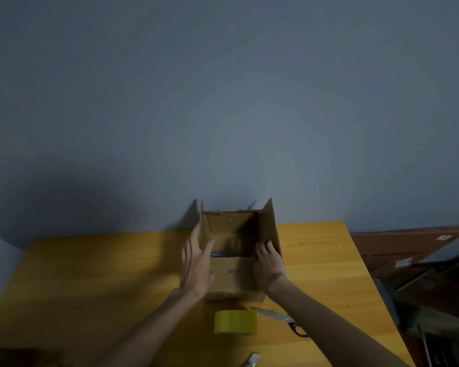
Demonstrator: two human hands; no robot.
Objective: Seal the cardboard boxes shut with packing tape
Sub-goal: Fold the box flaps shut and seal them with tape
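The open box (231, 276) sits on the table (316, 260) with flaps (269, 223) up at 9 and 3 o'clock, the left hand (196, 263) flat against the 9 o'clock flap, the right hand (268, 263) curled on the 3 o'clock side, and the tape (235, 323) waiting at 6 o'clock.

I see a brown cardboard box (233, 276) with small dark print on its front flap, a yellow roll of packing tape (235, 322), and scissors (278, 317) with silver blades and dark handles. The counter (329, 274) is honey-yellow wood with fine grain; the wall (223, 102) is grey-blue.
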